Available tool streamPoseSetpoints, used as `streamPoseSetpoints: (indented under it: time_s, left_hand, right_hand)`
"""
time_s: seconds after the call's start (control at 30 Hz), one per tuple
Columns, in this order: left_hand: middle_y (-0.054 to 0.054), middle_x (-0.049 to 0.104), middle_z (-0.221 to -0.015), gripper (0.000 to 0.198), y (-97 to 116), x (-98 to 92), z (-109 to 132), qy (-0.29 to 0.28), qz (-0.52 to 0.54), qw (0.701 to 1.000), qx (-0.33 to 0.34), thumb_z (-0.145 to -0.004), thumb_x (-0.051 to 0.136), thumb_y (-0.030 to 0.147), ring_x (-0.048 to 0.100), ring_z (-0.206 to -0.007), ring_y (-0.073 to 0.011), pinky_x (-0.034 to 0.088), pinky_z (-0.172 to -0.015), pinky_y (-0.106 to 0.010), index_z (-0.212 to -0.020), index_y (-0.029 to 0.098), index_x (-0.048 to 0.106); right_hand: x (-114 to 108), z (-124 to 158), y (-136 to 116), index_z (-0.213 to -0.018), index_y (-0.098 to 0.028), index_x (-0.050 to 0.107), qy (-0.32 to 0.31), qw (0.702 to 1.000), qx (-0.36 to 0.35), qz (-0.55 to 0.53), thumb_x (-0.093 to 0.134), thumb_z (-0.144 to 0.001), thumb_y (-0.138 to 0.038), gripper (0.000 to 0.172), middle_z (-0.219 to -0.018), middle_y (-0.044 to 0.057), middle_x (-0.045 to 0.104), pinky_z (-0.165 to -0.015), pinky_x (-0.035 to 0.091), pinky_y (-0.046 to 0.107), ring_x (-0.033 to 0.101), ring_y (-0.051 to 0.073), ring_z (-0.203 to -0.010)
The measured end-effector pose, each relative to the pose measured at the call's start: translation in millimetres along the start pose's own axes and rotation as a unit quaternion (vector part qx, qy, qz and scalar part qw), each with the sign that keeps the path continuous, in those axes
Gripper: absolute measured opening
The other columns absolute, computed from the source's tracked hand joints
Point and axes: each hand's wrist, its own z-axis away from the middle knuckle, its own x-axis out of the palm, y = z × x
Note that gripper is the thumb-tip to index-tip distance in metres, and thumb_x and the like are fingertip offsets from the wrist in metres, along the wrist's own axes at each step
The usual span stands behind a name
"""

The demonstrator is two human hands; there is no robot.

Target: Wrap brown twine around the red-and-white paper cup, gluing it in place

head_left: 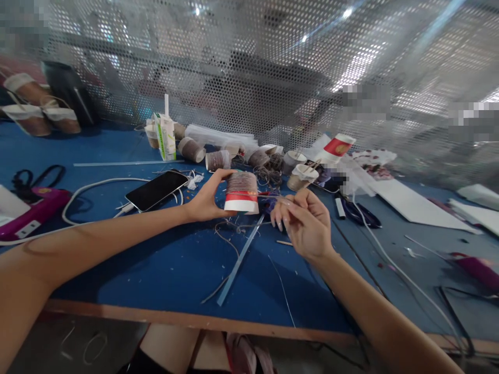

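My left hand (212,196) grips a red and white paper cup (242,203) by its two ends, thumb below and fingers above. Grey-brown twine (241,183) is wound around the cup's upper part, while the red and white part beneath is bare. From the cup a strand of twine (267,196) runs to the right. My right hand (302,221) pinches that strand between thumb and fingers. A loose length of twine (230,241) trails over the table below the cup, beside a clear glue stick (240,262).
Behind my hands lie several twine-wrapped cups (218,160) and a tangle of twine (271,169). A phone (158,189) on a white cable is at left, near a purple power strip (39,210). Scissors (360,212) lie at right. Perforated metal mesh (218,67) stands behind the table.
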Motion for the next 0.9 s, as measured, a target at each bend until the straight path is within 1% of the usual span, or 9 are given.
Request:
streamPoseSetpoints:
  time_s: [0.13,0.23,0.37,0.47,0.57,0.63,0.7,0.83,0.9]
  left_hand:
    - [-0.015,0.055,-0.131,0.078,2.7,-1.8,0.8,-0.003,0.059,0.998,-0.01,-0.074,0.078,0.046,0.058,-0.126,-0.0313,0.052,-0.107,-0.049,-0.137,0.025,0.039]
    - [-0.013,0.057,-0.129,0.072,1.9,-3.2,0.9,0.027,0.128,0.991,-0.009,-0.077,0.074,0.05,0.06,-0.121,-0.0317,0.053,-0.102,-0.05,-0.136,0.026,0.042]
    - [-0.008,0.062,-0.12,0.066,-6.2,-3.5,1.2,0.096,0.207,0.973,-0.025,-0.075,0.074,0.054,0.063,-0.109,-0.029,0.053,-0.095,-0.045,-0.129,0.027,0.049]
    - [-0.004,0.062,-0.113,0.061,-14.9,-1.5,0.3,0.159,0.226,0.96,-0.051,-0.073,0.073,0.056,0.063,-0.099,-0.0239,0.053,-0.088,-0.041,-0.124,0.029,0.053]
    - [-0.002,0.061,-0.108,0.061,-19.5,1.2,-2.5,0.225,0.223,0.946,-0.065,-0.07,0.076,0.055,0.062,-0.095,-0.0211,0.051,-0.086,-0.04,-0.12,0.03,0.052]
    - [-0.002,0.06,-0.109,0.066,-19.7,2.3,-4.8,0.268,0.224,0.933,-0.08,-0.067,0.079,0.054,0.061,-0.097,-0.022,0.05,-0.089,-0.041,-0.121,0.03,0.05]
    - [-0.003,0.059,-0.111,0.068,-19.6,2.1,-6.8,0.311,0.233,0.915,-0.109,-0.063,0.08,0.053,0.06,-0.102,-0.0236,0.049,-0.093,-0.042,-0.12,0.03,0.051]
    - [-0.004,0.059,-0.106,0.054,-22.6,-2.3,-10.2,0.371,0.285,0.862,-0.193,-0.064,0.074,0.049,0.059,-0.107,-0.0241,0.049,-0.094,-0.04,-0.108,0.026,0.054]
    - [-0.004,0.06,-0.102,0.049,-25.0,-5.0,-11.9,0.409,0.31,0.824,-0.239,-0.063,0.071,0.047,0.059,-0.105,-0.0235,0.051,-0.087,-0.037,-0.103,0.025,0.054]
  right_hand:
    - [-8.2,-1.4,6.7,-0.063,-0.025,0.037,-0.004,1.0,0.002,0.018,0.056,-0.079,-0.031,0.026,-0.046,-0.006,0.045,-0.043,0.04,0.028,0.046,0.013,-0.04]
    - [-12.9,-1.3,10.2,-0.063,-0.024,0.044,0.003,0.998,0.012,0.064,0.053,-0.078,-0.041,0.025,-0.052,-0.001,0.051,-0.046,0.044,0.03,0.054,0.016,-0.049]
    - [-17.2,-3.4,10.4,-0.063,-0.023,0.044,0.019,0.994,0.033,0.104,0.056,-0.068,-0.036,0.019,-0.058,0.001,0.058,-0.047,0.043,0.029,0.054,0.016,-0.05]
    - [-19.7,-4.9,12.1,-0.058,-0.024,0.041,0.045,0.988,-0.005,0.147,0.053,-0.066,-0.036,0.019,-0.054,0.001,0.054,-0.047,0.039,0.029,0.049,0.015,-0.049]
    - [-22.5,-6.3,14.2,-0.053,-0.024,0.038,0.117,0.965,-0.056,0.229,0.046,-0.074,-0.044,0.03,-0.051,0.001,0.049,-0.049,0.034,0.028,0.045,0.015,-0.05]
    - [-24.3,-7.8,13.2,-0.051,-0.025,0.036,0.143,0.948,-0.049,0.282,0.04,-0.081,-0.049,0.039,-0.047,0.0,0.044,-0.051,0.033,0.029,0.042,0.015,-0.048]
    - [-26.0,-10.2,9.9,-0.05,-0.026,0.034,0.141,0.912,0.003,0.386,0.037,-0.085,-0.052,0.044,-0.046,0.0,0.042,-0.053,0.031,0.03,0.04,0.015,-0.047]
    - [-30.2,-17.4,2.4,-0.055,-0.025,0.034,0.146,0.754,0.101,0.632,0.047,-0.083,-0.046,0.037,-0.052,0.001,0.043,-0.057,0.027,0.032,0.041,0.017,-0.054]
    - [-34.1,-20.9,2.6,-0.062,-0.025,0.037,0.134,0.713,0.148,0.672,0.056,-0.076,-0.042,0.028,-0.056,0.001,0.045,-0.059,0.03,0.032,0.045,0.019,-0.057]
